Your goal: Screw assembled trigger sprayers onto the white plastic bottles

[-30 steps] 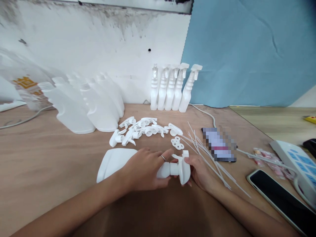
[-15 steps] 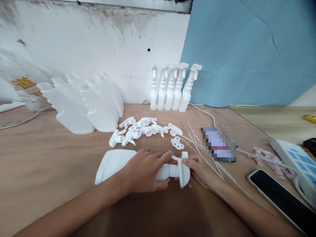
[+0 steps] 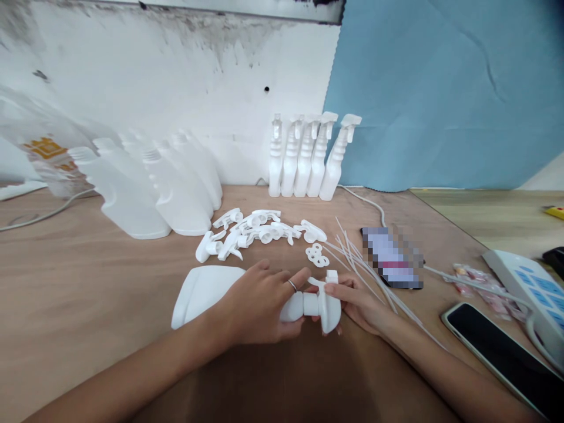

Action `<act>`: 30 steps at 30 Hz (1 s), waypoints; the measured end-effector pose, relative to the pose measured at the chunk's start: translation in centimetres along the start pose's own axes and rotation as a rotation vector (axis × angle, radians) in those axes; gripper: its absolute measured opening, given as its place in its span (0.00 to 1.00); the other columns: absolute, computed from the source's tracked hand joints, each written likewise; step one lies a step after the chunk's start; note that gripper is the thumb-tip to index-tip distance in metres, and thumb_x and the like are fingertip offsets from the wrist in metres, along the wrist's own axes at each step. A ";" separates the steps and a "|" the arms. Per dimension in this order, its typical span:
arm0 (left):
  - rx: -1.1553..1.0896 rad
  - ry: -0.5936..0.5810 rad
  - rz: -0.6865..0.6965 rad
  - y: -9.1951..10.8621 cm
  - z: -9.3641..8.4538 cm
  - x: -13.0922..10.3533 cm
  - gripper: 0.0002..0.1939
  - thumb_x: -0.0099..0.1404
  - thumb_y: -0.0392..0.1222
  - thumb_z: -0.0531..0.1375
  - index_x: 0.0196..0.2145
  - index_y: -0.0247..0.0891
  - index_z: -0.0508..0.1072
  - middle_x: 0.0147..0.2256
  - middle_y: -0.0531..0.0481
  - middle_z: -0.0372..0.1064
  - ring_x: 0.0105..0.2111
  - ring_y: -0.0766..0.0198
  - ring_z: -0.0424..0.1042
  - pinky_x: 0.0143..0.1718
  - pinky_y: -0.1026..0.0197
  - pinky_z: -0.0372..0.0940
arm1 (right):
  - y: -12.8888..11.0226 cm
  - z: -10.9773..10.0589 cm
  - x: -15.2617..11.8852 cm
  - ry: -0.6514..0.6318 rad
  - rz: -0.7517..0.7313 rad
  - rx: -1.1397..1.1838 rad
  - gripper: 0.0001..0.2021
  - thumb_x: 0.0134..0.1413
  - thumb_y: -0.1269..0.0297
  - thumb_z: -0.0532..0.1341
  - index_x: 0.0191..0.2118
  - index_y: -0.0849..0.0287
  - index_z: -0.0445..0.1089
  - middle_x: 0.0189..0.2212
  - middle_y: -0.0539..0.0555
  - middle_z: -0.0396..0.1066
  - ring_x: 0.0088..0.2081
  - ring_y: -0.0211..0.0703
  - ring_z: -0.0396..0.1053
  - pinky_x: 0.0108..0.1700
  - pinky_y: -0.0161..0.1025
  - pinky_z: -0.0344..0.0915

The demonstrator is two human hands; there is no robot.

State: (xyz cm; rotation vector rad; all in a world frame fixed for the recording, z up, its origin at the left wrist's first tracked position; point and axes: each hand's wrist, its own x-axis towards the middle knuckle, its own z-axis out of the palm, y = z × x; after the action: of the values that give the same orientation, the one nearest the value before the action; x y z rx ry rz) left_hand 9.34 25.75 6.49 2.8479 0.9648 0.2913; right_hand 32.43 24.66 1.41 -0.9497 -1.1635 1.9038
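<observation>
A white spray bottle (image 3: 207, 288) lies on its side near the table's front edge, its base to the left. My left hand (image 3: 264, 302) wraps around the bottle's neck, hiding part of it. At the bottle's mouth sits a white trigger spray head (image 3: 330, 305), with my right hand (image 3: 359, 299) closed on it, thumb on top. Some right-hand fingers are hidden beneath the head. Beyond my hands lie several loose spray heads (image 3: 259, 229), a few flat white rings (image 3: 317, 256) and thin white tubes (image 3: 365, 264).
Several bottles without heads (image 3: 132, 200) stand at the left. A row of bottles with heads (image 3: 304, 158) stands against the wall. To the right are a blurred-screen phone (image 3: 392, 258), a dark phone (image 3: 493, 352), small wrapped packets (image 3: 484, 288) and a desk telephone (image 3: 529, 288).
Almost nothing differs. Both hands keep hold of the bottle and spray head, and the whole view has shifted very slightly to the right.
</observation>
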 end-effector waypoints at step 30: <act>0.002 -0.006 0.001 0.1 0.0 0.0 0.31 0.61 0.51 0.60 0.59 0.39 0.61 0.47 0.45 0.76 0.43 0.48 0.76 0.49 0.46 0.63 | 1.7 -0.6 -0.1 0.016 -0.096 -0.066 0.23 0.58 0.50 0.65 0.44 0.69 0.78 0.25 0.61 0.78 0.21 0.47 0.77 0.17 0.33 0.70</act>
State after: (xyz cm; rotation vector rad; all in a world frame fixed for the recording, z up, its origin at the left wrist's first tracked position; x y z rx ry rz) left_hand 9.39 25.62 6.51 2.8500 0.9628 0.2810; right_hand 32.72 24.20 -0.32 -0.9260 -1.2473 1.7879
